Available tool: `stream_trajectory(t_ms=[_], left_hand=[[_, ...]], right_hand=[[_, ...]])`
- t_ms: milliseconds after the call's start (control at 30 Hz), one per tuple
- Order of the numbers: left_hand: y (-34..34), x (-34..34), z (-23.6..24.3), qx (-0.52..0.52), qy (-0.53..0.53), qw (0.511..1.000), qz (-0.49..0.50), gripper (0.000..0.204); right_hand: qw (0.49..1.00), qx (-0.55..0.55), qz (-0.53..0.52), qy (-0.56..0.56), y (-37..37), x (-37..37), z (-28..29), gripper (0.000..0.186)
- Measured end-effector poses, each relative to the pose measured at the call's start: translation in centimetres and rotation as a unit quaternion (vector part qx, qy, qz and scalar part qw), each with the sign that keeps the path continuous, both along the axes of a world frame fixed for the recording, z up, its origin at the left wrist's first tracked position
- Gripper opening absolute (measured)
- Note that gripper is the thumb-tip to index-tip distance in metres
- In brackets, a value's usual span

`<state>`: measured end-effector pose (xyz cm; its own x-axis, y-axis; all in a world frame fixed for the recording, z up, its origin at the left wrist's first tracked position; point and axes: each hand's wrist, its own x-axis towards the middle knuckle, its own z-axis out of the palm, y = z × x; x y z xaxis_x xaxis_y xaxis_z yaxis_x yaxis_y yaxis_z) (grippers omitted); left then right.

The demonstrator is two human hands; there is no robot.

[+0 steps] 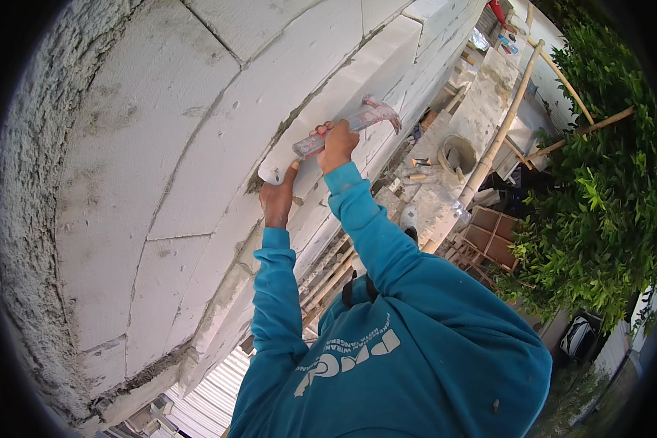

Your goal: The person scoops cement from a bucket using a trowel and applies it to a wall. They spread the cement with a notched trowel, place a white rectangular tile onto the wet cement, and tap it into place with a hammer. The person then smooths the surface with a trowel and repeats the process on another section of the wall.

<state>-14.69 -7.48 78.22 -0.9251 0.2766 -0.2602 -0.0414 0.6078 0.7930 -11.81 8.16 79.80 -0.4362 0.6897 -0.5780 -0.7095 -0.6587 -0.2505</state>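
My right hand (338, 148) is closed round the grey handle of a claw hammer (376, 115), whose worn red head points up and to the right. The hammer lies slantwise in front of a long white block (343, 77) that juts out of the wall. Lower and to the left, my left hand (276, 201) holds the near end of this block, where a pale rounded lump (273, 172) with a dark spot shows. Its thumb is raised along the block; the other fingers are mostly hidden.
A wall of large white blocks (153, 131) with grey mortar joints fills the left. Down to the right, a scaffold platform (431, 197) carries a bucket (457, 155) and small tools. Bamboo poles (500, 131) run alongside, with leafy branches (598, 168) beyond.
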Motion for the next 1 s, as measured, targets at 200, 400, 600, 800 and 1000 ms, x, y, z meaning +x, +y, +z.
stream_trajectory(t_ms=[200, 400, 600, 800, 1000], left_hand=[[0.6, 0.8, 0.5, 0.063, 0.016, 0.998, -0.004, 0.07], [0.7, 1.3, 0.9, 0.037, -0.014, 0.998, 0.043, 0.072], [1.4, 1.9, 1.2, 0.034, -0.021, 0.997, 0.06, 0.073], [1.2, 1.8, 1.0, 0.045, -0.025, 0.996, 0.07, 0.072], [0.5, 1.3, 0.2, 0.042, -0.043, 0.995, 0.074, 0.072]], right_hand=[[1.0, 0.01, 0.007, -0.028, 1.0, 0.1, 0.0, 0.019], [0.998, 0.038, -0.022, -0.052, 3.9, 2.2, -0.6, 0.021], [0.995, 0.081, -0.009, -0.061, 8.8, 0.9, -1.6, 0.028], [0.994, 0.087, -0.023, -0.065, 8.8, 1.2, -0.4, 0.03], [0.991, 0.114, 0.035, -0.056, 9.5, 2.8, -1.4, 0.032]])
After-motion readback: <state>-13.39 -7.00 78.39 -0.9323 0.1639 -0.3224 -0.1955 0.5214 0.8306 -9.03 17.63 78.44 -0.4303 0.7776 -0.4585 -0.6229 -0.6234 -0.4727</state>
